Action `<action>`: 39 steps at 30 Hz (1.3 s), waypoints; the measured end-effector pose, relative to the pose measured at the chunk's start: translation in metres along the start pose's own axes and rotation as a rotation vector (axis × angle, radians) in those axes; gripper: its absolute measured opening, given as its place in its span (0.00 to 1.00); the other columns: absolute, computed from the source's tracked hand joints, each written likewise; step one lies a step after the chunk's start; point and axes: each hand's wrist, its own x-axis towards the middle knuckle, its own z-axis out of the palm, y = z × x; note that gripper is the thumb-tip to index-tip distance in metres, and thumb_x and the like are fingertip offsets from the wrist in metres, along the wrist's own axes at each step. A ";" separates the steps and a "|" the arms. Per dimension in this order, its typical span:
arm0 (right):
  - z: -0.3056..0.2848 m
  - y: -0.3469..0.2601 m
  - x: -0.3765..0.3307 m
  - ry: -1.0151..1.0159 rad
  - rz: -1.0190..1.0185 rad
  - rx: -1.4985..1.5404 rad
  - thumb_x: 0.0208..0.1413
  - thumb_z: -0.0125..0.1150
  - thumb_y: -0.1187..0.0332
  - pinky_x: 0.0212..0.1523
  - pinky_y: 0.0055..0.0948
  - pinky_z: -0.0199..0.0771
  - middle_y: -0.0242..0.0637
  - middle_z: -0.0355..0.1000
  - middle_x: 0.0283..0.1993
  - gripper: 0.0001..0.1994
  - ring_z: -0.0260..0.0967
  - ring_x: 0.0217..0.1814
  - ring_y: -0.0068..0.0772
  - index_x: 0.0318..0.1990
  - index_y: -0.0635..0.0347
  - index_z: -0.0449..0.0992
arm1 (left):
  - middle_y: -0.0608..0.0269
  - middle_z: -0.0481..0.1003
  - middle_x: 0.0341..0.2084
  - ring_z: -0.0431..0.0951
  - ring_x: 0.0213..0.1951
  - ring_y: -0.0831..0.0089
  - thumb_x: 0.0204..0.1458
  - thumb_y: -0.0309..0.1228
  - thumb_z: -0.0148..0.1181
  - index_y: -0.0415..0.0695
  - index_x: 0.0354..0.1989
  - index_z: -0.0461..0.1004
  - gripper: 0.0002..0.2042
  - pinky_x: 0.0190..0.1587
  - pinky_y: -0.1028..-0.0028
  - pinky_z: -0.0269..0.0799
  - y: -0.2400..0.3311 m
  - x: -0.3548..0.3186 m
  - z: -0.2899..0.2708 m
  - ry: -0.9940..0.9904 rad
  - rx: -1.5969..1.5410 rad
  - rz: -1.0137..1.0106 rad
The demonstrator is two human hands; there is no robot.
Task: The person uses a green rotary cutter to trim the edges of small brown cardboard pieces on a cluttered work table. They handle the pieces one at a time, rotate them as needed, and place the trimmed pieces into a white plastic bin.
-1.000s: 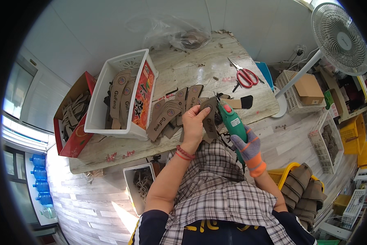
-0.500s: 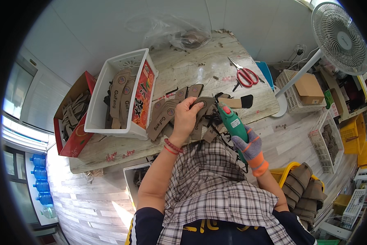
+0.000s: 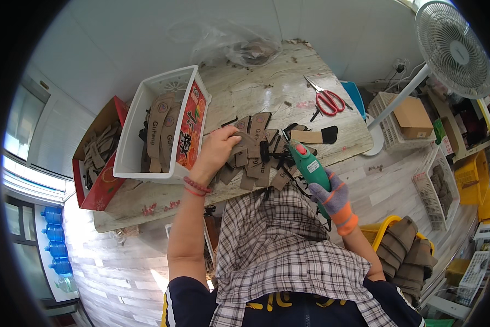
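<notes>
My bare left hand (image 3: 216, 151), with red bracelets on its wrist, is closed in a pinch on a brown fabric strap (image 3: 245, 140) over the table's near part. A pile of similar brown printed straps (image 3: 259, 126) with black ends lies beside and beneath it. In a grey and orange glove, my right hand (image 3: 336, 200) grips a green handheld power tool (image 3: 313, 168) with a red button. Its narrow metal tip points up and left, just right of the pile. A tan strap with a black end (image 3: 313, 136) lies beyond the tip.
At left on the table (image 3: 228, 84) stand a white bin (image 3: 130, 131) of straps and a red box (image 3: 100, 188) of smaller pieces. Red-handled scissors (image 3: 329, 101) lie at the far right. A white fan (image 3: 455, 52) and a yellow basket (image 3: 371, 233) stand to the right.
My left hand has moved left, away from the tool's tip, with a strap in its fingers. More of the pile now shows. My right hand and the tool have barely moved.
</notes>
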 end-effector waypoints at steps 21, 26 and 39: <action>-0.042 0.012 -0.009 0.481 -0.028 0.182 0.56 0.59 0.68 0.26 0.20 0.69 0.31 0.68 0.27 0.15 0.65 0.23 0.20 0.48 0.65 0.69 | 0.54 0.72 0.31 0.74 0.38 0.61 0.46 0.29 0.54 0.40 0.34 0.71 0.08 0.39 0.64 0.69 0.029 0.108 0.227 -0.108 0.797 0.619; -0.028 0.005 -0.002 0.404 -0.026 0.164 0.54 0.63 0.67 0.25 0.18 0.68 0.30 0.70 0.31 0.19 0.65 0.25 0.17 0.50 0.65 0.69 | 0.51 0.73 0.29 0.74 0.31 0.59 0.51 0.26 0.50 0.37 0.39 0.70 0.09 0.38 0.65 0.72 0.044 0.097 0.164 0.426 -0.047 0.309; 0.027 -0.013 -0.004 0.116 0.018 0.188 0.48 0.69 0.69 0.29 0.15 0.67 0.30 0.72 0.34 0.22 0.66 0.30 0.14 0.50 0.66 0.69 | 0.64 0.78 0.29 0.77 0.29 0.78 0.53 0.22 0.57 0.39 0.35 0.75 0.04 0.33 0.79 0.74 0.045 0.011 0.118 0.474 -1.256 -0.079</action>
